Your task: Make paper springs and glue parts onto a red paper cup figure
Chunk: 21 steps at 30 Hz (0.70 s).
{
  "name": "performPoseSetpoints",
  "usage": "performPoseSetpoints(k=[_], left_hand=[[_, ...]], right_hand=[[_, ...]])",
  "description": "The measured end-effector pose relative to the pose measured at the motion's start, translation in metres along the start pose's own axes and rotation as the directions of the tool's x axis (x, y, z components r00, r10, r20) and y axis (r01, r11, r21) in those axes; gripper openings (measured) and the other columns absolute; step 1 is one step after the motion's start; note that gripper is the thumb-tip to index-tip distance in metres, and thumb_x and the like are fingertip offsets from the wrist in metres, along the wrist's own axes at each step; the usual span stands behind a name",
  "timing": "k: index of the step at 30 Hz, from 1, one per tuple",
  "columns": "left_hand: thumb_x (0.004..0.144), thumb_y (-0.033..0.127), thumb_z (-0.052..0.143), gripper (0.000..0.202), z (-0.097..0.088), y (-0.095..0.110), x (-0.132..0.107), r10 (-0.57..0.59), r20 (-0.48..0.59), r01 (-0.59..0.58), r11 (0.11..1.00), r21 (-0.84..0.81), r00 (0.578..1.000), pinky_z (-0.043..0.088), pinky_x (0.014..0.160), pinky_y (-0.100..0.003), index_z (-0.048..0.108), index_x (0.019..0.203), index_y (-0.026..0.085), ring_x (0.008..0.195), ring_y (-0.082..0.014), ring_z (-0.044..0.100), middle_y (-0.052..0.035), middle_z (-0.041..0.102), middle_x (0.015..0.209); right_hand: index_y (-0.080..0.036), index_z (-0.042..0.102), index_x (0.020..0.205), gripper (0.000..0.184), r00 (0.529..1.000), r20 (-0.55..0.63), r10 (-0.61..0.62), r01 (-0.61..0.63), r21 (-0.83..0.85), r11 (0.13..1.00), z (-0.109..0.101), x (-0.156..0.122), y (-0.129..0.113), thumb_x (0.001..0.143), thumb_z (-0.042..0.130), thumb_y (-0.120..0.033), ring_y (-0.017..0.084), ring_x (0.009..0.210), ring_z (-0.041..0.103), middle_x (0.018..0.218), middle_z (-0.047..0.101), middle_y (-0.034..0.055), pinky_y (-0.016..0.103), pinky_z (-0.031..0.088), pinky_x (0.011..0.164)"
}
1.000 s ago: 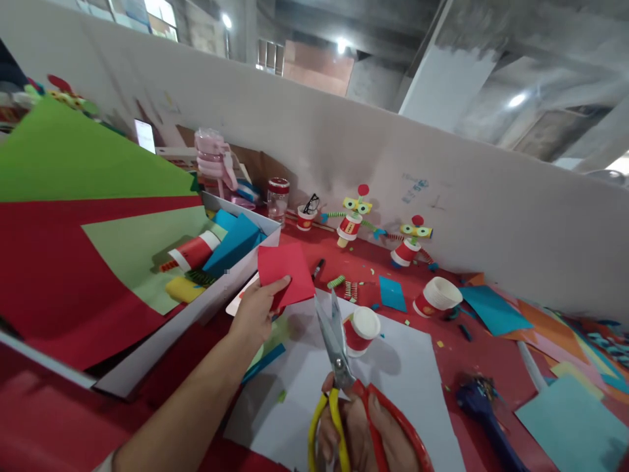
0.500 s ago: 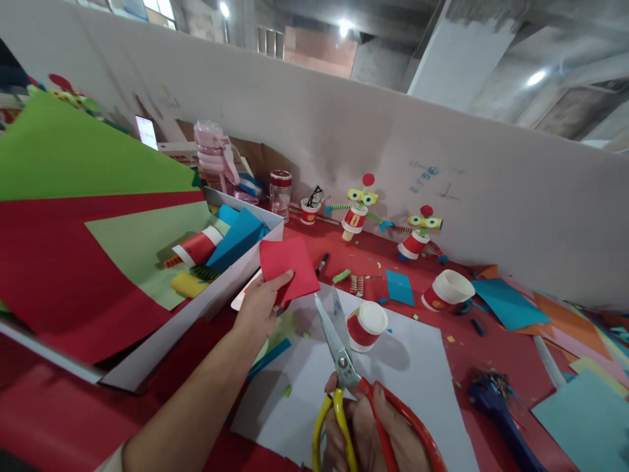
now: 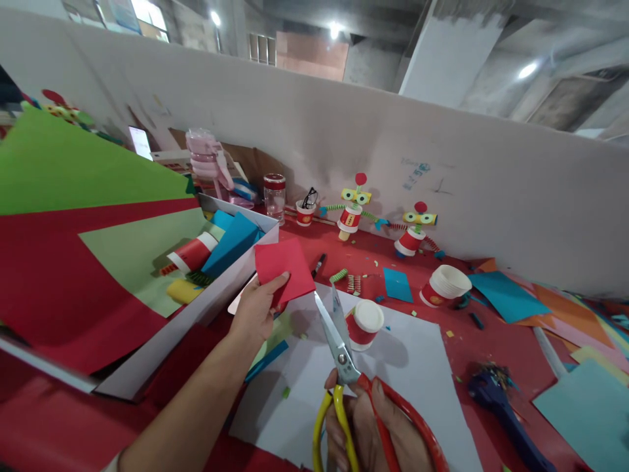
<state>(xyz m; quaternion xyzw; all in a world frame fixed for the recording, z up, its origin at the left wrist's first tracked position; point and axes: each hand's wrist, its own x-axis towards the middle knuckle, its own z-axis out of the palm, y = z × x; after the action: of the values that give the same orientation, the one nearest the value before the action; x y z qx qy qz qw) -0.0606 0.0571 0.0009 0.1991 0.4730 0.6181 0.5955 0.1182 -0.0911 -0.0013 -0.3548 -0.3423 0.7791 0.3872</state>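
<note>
Pinched between thumb and fingers of my left hand (image 3: 258, 301) is a red square of paper (image 3: 289, 262), raised over the table's left-centre. My right hand (image 3: 368, 426) grips a pair of scissors (image 3: 343, 358) with one red and one yellow handle. Their blades are parted and point up and away, with one tip close to the lower right corner of the red paper. Just beyond the blades, a red and white paper cup (image 3: 364, 324) stands upside down on a white sheet (image 3: 407, 380).
On the left stands a box (image 3: 196, 314) of coloured paper and cup pieces. Two cup robots (image 3: 350, 219) lean near the wall. Stacked cups (image 3: 446, 286), a blue paper piece (image 3: 398, 284), a dark blue tool (image 3: 501, 406) and coloured sheets (image 3: 590, 400) lie to the right.
The view has shifted slightly, so the background sits a little further left. Both hands keep their hold on the red paper and the scissors, with the blades still apart.
</note>
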Motion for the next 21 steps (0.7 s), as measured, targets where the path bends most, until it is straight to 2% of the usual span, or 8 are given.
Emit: performPoseSetpoints(k=[4,8,14,18,21], left_hand=[[0.052,0.018,0.08,0.035,0.0011,0.0021,-0.0002,0.004,0.011,-0.004,1.0,-0.002,1.0,0.043,0.036,-0.017,0.066,0.084,0.015,0.053,-0.0133,0.065,-0.0024,0.071,0.073],[0.055,0.017,0.079,0.03,0.0026,0.0026,-0.0009,0.005,-0.021,-0.005,1.0,-0.003,1.0,0.042,0.034,-0.016,0.065,0.082,0.015,0.048,-0.011,0.062,-0.0015,0.07,0.071],[0.054,0.017,0.079,0.03,0.0024,0.0021,-0.0015,-0.021,-0.025,0.021,1.0,-0.024,0.999,0.041,0.033,-0.016,0.064,0.079,0.014,0.047,-0.0117,0.062,-0.0018,0.07,0.069],[0.055,0.016,0.078,0.028,0.0035,0.0026,-0.0021,-0.005,-0.006,0.005,1.0,-0.025,1.0,0.041,0.033,-0.017,0.064,0.079,0.014,0.044,-0.0106,0.06,-0.0015,0.069,0.068],[0.056,0.016,0.077,0.027,0.0042,0.0023,-0.0026,0.004,0.013,-0.003,1.0,-0.021,1.0,0.042,0.034,-0.017,0.065,0.08,0.014,0.045,-0.0109,0.06,-0.0023,0.07,0.07]], right_hand=[[-0.023,0.048,0.112,0.068,1.0,0.023,0.006,-0.006,0.034,0.999,0.0033,0.002,0.0005,0.075,0.034,-0.078,0.014,0.053,0.048,0.067,0.049,-0.0004,0.025,0.039,0.052],[-0.024,0.044,0.111,0.065,0.999,0.041,0.008,-0.012,0.105,0.994,0.0056,0.0014,0.0,0.074,0.039,-0.077,0.011,0.051,0.044,0.067,0.048,-0.002,0.022,0.037,0.05],[-0.023,0.046,0.106,0.064,0.998,0.059,-0.006,0.0,0.1,0.995,0.0013,0.0008,0.0035,0.074,0.039,-0.078,0.01,0.05,0.041,0.065,0.047,-0.0022,0.021,0.035,0.049],[-0.022,0.045,0.111,0.062,0.995,0.097,-0.034,0.017,0.172,0.985,0.0005,0.0024,0.0047,0.078,0.04,-0.074,0.01,0.053,0.043,0.068,0.05,-0.0011,0.022,0.036,0.052],[-0.021,0.044,0.116,0.061,0.99,0.138,-0.008,-0.022,0.216,0.976,0.0017,0.0023,-0.0006,0.079,0.044,-0.07,0.012,0.056,0.048,0.071,0.051,-0.0003,0.025,0.041,0.054]])
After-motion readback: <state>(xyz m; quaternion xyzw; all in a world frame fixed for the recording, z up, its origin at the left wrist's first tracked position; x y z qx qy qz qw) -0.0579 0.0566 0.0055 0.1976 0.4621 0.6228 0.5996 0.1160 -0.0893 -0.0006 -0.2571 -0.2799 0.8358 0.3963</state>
